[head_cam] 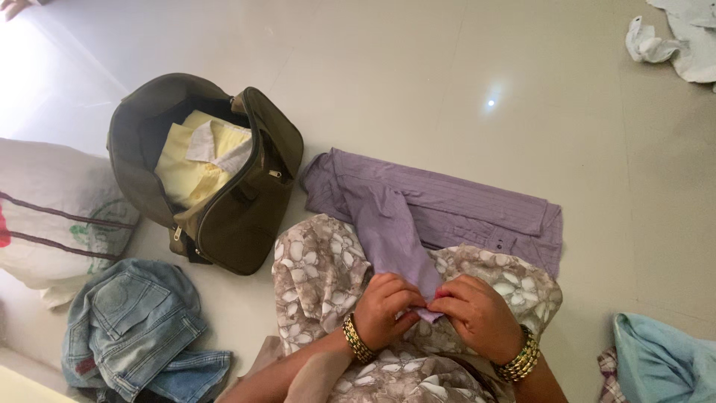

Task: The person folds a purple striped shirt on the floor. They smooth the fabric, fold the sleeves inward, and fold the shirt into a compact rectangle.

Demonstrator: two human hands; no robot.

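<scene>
While both hands pinch one sleeve end, purple shirt (447, 205) lies mid-floor.
Left hand (388, 307) and right hand (477, 313) touch, clamped on cuff; olive bag (239, 209) just left, bare floor (447, 89) beyond.

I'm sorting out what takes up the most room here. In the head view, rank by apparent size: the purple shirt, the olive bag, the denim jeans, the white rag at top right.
1. purple shirt and olive bag: look alike, no ranking
2. denim jeans, partly cut off by the frame
3. white rag, farther away

Both hands pinch the shirt's sleeve.
</scene>
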